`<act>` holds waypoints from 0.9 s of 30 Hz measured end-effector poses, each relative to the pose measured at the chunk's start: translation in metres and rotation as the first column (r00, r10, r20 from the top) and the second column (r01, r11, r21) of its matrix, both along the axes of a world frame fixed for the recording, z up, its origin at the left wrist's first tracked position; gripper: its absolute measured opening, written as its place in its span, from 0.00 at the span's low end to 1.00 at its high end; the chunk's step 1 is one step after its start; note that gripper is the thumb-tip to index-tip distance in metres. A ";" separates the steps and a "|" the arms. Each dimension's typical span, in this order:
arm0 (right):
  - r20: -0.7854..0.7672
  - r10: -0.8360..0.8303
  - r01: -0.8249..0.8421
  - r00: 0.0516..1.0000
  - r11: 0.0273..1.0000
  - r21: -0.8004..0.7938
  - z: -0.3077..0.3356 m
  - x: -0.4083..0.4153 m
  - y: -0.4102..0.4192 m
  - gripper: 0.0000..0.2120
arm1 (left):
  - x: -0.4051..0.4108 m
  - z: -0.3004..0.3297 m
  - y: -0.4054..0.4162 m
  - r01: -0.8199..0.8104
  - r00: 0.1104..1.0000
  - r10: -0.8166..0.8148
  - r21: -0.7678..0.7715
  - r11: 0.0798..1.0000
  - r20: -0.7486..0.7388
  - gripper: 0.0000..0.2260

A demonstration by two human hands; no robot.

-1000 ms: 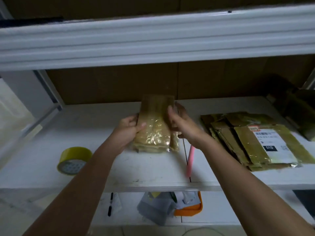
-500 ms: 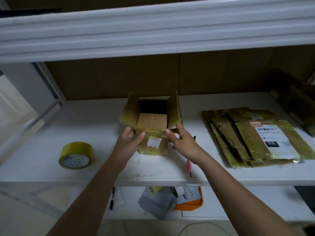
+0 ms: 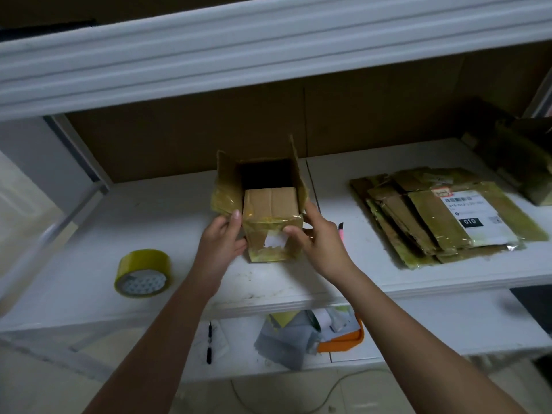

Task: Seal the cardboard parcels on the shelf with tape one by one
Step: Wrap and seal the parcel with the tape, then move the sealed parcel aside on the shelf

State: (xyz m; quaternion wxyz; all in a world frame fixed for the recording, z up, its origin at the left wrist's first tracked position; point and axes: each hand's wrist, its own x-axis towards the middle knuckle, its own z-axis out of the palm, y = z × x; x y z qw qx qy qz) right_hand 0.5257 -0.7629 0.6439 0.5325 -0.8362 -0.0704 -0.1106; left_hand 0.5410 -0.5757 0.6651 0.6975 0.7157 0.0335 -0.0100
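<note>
While the cardboard box point(image 3: 270, 222) stands mid-shelf point(image 3: 89, 264) with side flaps up, the left hand point(image 3: 221, 246) curls round its left side and the right hand point(image 3: 316, 243) pinches its near right corner; tape roll point(image 3: 143, 273) lies toward the front-left edge.

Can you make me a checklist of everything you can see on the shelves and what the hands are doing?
Surface: white shelf, scuffed near its front edge.
Job's things: open cardboard box, side flaps up, near flap folded in; yellow tape roll lying to its left, untouched.
Clutter: stack of flattened taped boxes on the right; pink pen-like thing behind the right hand; lower shelf has a black pen, an orange tray and grey bags.
Hands: left hand grips the box's left side; right hand holds its right side, thumb on the front.
Cables: a pale cord on the floor.
Surroundings: brown back panel, white shelf above.
</note>
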 end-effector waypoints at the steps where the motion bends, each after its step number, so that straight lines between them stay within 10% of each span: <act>1: 0.032 -0.060 0.061 0.998 0.998 -0.014 0.002 -0.002 -0.002 0.26 | -0.002 0.004 0.000 0.034 0.999 -0.034 -0.005 0.999 0.014 0.12; 12: 0.206 -0.408 0.411 0.889 0.911 0.032 0.038 -0.059 -0.044 0.22 | -0.025 0.036 -0.036 0.359 0.898 -0.393 0.187 0.914 0.197 0.16; 20: 0.210 -0.613 0.621 0.762 0.783 0.030 0.052 -0.137 -0.124 0.21 | -0.040 0.030 -0.124 0.343 0.770 -0.594 0.634 0.694 0.233 0.22; 27: 0.194 -0.709 0.710 0.678 0.700 0.075 0.049 -0.191 -0.215 0.20 | -0.066 0.024 -0.218 0.398 0.673 -0.719 0.733 0.551 0.175 0.23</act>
